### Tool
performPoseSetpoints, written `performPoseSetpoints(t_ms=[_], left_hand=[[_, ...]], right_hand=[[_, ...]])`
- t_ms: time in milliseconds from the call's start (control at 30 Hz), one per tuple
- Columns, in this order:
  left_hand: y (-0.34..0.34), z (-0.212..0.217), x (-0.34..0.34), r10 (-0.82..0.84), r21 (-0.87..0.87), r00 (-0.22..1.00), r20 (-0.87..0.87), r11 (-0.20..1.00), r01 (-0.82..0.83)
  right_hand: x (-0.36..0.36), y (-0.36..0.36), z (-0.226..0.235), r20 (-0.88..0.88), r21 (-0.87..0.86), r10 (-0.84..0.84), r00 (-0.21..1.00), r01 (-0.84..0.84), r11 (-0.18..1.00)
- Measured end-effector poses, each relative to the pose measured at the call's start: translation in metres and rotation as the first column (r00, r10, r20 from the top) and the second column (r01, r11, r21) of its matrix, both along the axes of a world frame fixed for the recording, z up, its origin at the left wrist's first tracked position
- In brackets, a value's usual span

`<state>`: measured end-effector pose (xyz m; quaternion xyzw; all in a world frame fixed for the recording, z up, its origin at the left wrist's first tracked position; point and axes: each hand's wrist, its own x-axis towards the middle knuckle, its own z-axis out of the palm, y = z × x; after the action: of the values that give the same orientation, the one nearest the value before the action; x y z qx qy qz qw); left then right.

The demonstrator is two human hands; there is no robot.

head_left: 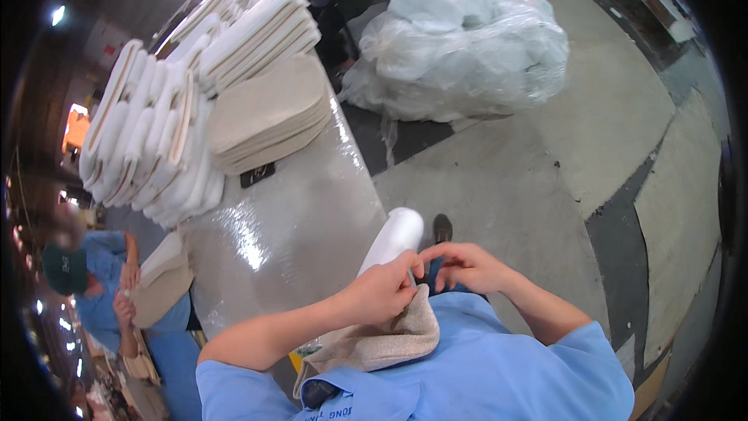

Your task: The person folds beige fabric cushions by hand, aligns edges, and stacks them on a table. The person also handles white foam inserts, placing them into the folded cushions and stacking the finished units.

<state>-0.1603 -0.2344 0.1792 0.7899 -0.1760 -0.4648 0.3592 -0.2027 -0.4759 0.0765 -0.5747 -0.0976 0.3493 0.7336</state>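
Note:
My left hand [383, 290] is closed, its fingers pinching the edge of a beige woven fabric cover [389, 341] held against my body. A smooth white roll [399, 232] sticks out beyond that hand, over the table's edge; how it joins the cover is hidden. My right hand [470, 267] is beside the left one, its index finger reaching to the left fingertips and its thumb apart below. Nothing shows between its fingers. On the table lies a stack of flat beige fabric covers [269, 109], with a small black object [258, 175] by its near edge.
A plastic-wrapped table [304, 242] stretches ahead on my left. Folded white padded pieces [148, 132] are piled along it, with more stacked white pieces [261, 35] behind. A big plastic-wrapped white bundle [467, 47] sits on the floor. At left, a co-worker [117, 296] handles a beige piece.

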Motion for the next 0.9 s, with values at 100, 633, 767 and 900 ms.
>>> performPoseSetpoints(t_ms=[100, 633, 767, 900], left_hand=[[-0.001, -0.012, 0.003, -0.116, -0.027, 0.992, 0.039, 0.993, 0.117], [-0.022, -0.005, 0.036, -0.331, 0.159, 0.942, -0.047, 0.929, 0.334], [-0.024, -0.021, 0.036, -0.327, 0.242, 0.945, -0.014, 0.916, 0.321], [-0.032, -0.017, 0.040, -0.542, 0.367, 0.840, -0.023, 0.777, 0.511]], right_hand=[[0.004, 0.017, -0.033, -0.085, 0.217, 0.262, 0.961, -0.239, 0.947], [-0.043, 0.048, -0.059, -0.227, 0.323, -0.001, 0.974, 0.076, 0.943], [-0.050, 0.052, -0.053, -0.107, 0.244, -0.163, 0.981, 0.185, 0.952], [-0.054, 0.054, -0.061, 0.011, 0.051, -0.236, 0.972, 0.235, 0.971]])
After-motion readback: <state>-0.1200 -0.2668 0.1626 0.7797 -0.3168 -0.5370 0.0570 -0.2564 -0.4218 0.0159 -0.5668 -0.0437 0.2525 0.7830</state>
